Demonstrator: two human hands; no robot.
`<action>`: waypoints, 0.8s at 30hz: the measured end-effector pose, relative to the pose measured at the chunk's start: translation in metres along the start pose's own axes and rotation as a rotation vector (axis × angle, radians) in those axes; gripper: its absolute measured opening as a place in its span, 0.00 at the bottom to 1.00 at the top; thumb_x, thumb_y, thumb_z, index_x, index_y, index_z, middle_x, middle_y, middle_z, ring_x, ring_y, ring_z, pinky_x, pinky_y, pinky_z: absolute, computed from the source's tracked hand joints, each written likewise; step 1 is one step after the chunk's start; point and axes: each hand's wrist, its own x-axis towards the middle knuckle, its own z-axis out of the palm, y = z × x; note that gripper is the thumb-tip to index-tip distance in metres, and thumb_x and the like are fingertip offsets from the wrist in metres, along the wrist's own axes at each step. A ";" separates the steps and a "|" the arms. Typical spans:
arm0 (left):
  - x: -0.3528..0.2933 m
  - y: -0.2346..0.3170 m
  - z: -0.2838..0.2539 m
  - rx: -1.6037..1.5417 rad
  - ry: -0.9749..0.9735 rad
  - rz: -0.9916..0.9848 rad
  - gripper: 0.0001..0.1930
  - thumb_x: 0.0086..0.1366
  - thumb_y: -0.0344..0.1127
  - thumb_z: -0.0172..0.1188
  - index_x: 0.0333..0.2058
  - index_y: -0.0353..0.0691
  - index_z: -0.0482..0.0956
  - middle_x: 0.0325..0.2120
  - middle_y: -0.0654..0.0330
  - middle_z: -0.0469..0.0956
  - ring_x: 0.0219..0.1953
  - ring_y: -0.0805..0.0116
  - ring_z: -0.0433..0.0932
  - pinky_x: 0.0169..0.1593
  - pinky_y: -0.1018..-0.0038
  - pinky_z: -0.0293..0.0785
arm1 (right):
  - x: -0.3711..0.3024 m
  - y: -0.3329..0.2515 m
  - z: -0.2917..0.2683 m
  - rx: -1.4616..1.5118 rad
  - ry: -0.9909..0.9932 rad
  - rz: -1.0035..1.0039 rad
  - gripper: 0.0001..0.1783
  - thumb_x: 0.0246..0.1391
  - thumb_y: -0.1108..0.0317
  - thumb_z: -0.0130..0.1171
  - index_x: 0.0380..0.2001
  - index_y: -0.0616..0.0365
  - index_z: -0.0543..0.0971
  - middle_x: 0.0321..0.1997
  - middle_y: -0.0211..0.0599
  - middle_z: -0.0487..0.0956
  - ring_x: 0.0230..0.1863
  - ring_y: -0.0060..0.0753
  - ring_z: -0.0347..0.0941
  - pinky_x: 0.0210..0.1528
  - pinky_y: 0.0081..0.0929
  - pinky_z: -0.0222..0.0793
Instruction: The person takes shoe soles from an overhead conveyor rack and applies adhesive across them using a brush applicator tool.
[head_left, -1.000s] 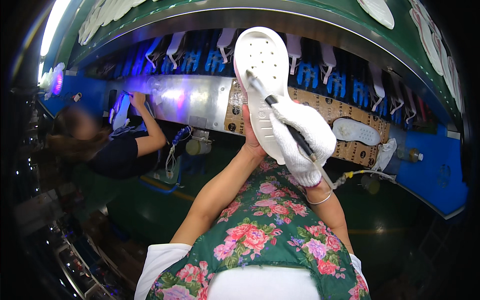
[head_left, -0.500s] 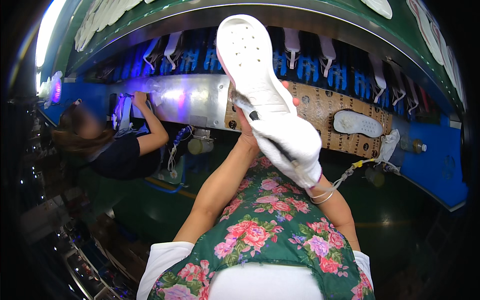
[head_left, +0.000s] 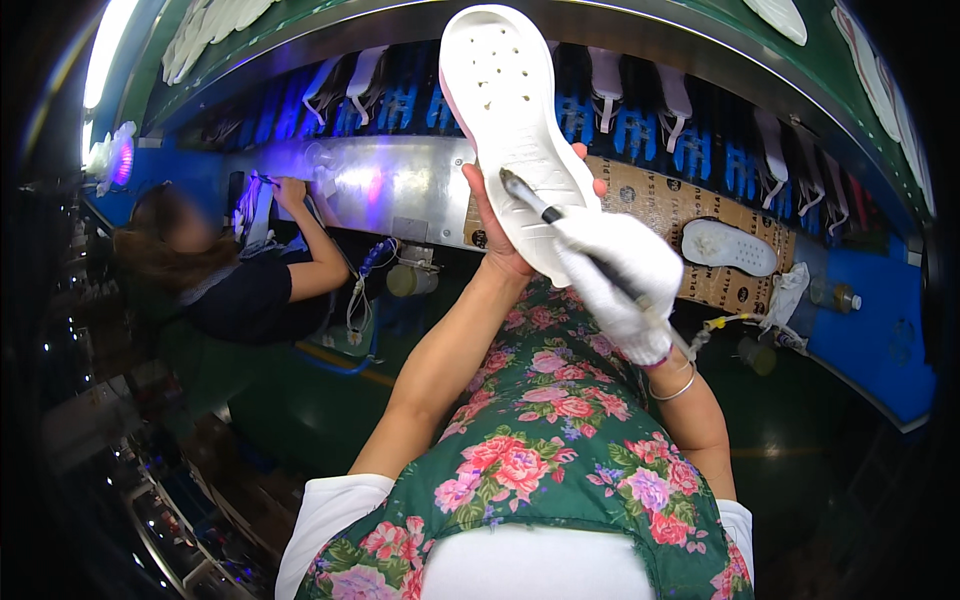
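A white shoe sole (head_left: 505, 115), with small holes in its wide far end, is held up in front of me. My left hand (head_left: 503, 238) grips it from below, thumb along the left edge and fingertips showing past the right edge. In a white knit glove, my right hand (head_left: 625, 275) is closed around the dark handle of a brush (head_left: 527, 193). The brush's bristles rest on the inner face of the sole near its middle. The glove is slightly blurred and covers part of the sole's near right side.
Another white sole (head_left: 728, 248) lies on the cardboard-covered bench (head_left: 640, 200) to the right, by a crumpled white cloth (head_left: 788, 295) and a bottle (head_left: 835, 295). Shoe uppers hang on a blue rack (head_left: 690, 150) behind. At left a co-worker (head_left: 240, 270) sits working.
My right hand has moved right, and the brush tip has shifted from the sole's left edge onto its inner face. The sole sits slightly higher in view.
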 end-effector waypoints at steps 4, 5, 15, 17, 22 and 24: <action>0.000 0.008 -0.005 -0.152 -0.123 -0.044 0.57 0.54 0.82 0.50 0.70 0.44 0.51 0.61 0.40 0.64 0.54 0.34 0.73 0.50 0.36 0.75 | -0.005 -0.007 0.005 0.044 -0.196 -0.093 0.15 0.45 0.77 0.70 0.39 0.56 0.86 0.35 0.38 0.85 0.37 0.40 0.84 0.40 0.30 0.77; -0.001 0.010 -0.004 -0.158 -0.119 -0.040 0.57 0.54 0.82 0.50 0.70 0.44 0.51 0.61 0.40 0.64 0.54 0.34 0.73 0.50 0.36 0.75 | -0.002 -0.008 -0.001 0.168 -0.244 -0.036 0.13 0.46 0.77 0.69 0.39 0.57 0.85 0.36 0.39 0.85 0.37 0.39 0.84 0.41 0.30 0.78; 0.008 0.035 0.006 0.160 -0.085 -0.209 0.59 0.49 0.80 0.59 0.68 0.44 0.56 0.54 0.43 0.68 0.37 0.51 0.71 0.36 0.58 0.74 | -0.017 -0.004 -0.003 0.303 -0.312 0.072 0.13 0.46 0.77 0.70 0.39 0.55 0.86 0.40 0.40 0.86 0.33 0.33 0.83 0.38 0.27 0.78; 0.012 0.042 0.009 0.166 -0.125 -0.339 0.61 0.46 0.82 0.59 0.67 0.41 0.57 0.53 0.41 0.68 0.36 0.51 0.72 0.34 0.63 0.70 | -0.012 0.000 -0.005 0.216 -0.176 0.117 0.10 0.49 0.77 0.68 0.38 0.58 0.85 0.37 0.40 0.85 0.35 0.34 0.83 0.40 0.28 0.78; 0.026 0.047 0.009 0.162 -0.224 -0.461 0.61 0.45 0.81 0.60 0.67 0.39 0.57 0.52 0.39 0.68 0.35 0.48 0.74 0.31 0.65 0.68 | -0.020 -0.010 -0.001 -0.036 -0.290 -0.127 0.14 0.46 0.77 0.69 0.39 0.54 0.85 0.38 0.40 0.85 0.35 0.40 0.83 0.38 0.31 0.77; 0.028 0.046 0.007 0.150 -0.251 -0.496 0.61 0.45 0.81 0.60 0.67 0.41 0.58 0.52 0.39 0.68 0.34 0.48 0.74 0.32 0.65 0.69 | -0.021 -0.016 0.000 0.182 -0.333 0.011 0.13 0.45 0.77 0.71 0.37 0.55 0.86 0.38 0.40 0.86 0.36 0.36 0.83 0.40 0.30 0.78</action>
